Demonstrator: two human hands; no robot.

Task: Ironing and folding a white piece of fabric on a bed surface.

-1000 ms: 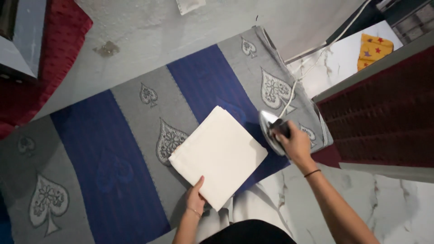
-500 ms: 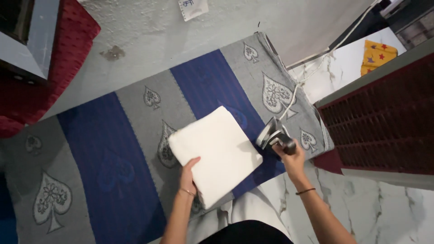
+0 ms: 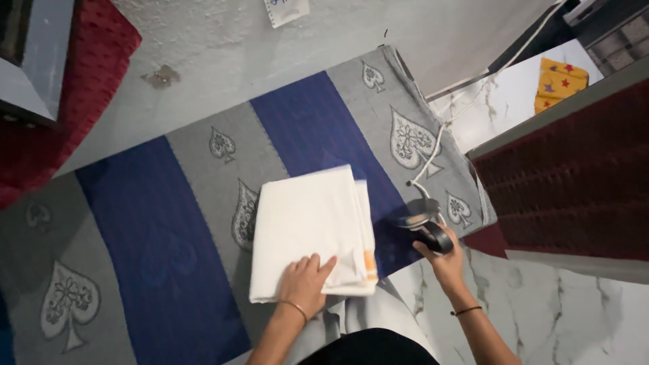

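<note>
One folded white cloth (image 3: 309,230) lies on the blue and grey blanket (image 3: 169,223) that covers the surface, with an orange stripe at its near right corner. Left hand (image 3: 305,284) rests flat on the cloth's near edge, fingers spread and pressing down, gripping nothing. Right hand (image 3: 446,260) is closed around the black handle of an iron (image 3: 420,220), which stands tipped up on the blanket just right of the cloth. A white cord (image 3: 433,152) runs from the iron toward the wall.
</note>
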